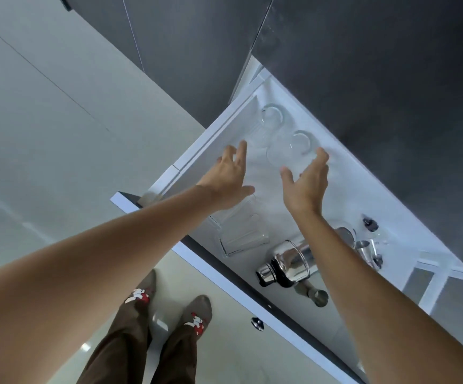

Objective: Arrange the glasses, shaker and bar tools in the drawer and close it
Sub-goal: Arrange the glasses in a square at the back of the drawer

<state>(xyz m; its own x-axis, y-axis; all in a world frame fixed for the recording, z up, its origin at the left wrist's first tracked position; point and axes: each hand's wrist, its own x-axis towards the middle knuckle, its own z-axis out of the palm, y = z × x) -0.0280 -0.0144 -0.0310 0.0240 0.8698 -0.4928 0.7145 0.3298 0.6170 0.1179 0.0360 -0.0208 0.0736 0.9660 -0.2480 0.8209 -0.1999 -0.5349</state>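
The white drawer [186, 164] stands pulled out under a dark counter. Two clear round glasses lie at its far end, one [272, 115] farther and one [294, 146] nearer. My left hand [231, 178] hovers open beside the left wall, fingers spread. My right hand [306, 184] is open just short of the nearer round glass, fingertips close to it, holding nothing. Clear square glasses [241, 231] lie near the front, partly under my left wrist. A steel shaker [288, 266] lies on its side. A jigger [317, 296] and small steel bar tools [363, 246] lie around my right forearm.
The dark counter [363, 79] overhangs the drawer's back. The drawer front carries a round knob [257, 323]. Pale floor [58, 134] spreads to the left, and my slippered feet [194, 314] stand below the drawer front. A divider frame [430, 273] sits at the drawer's right end.
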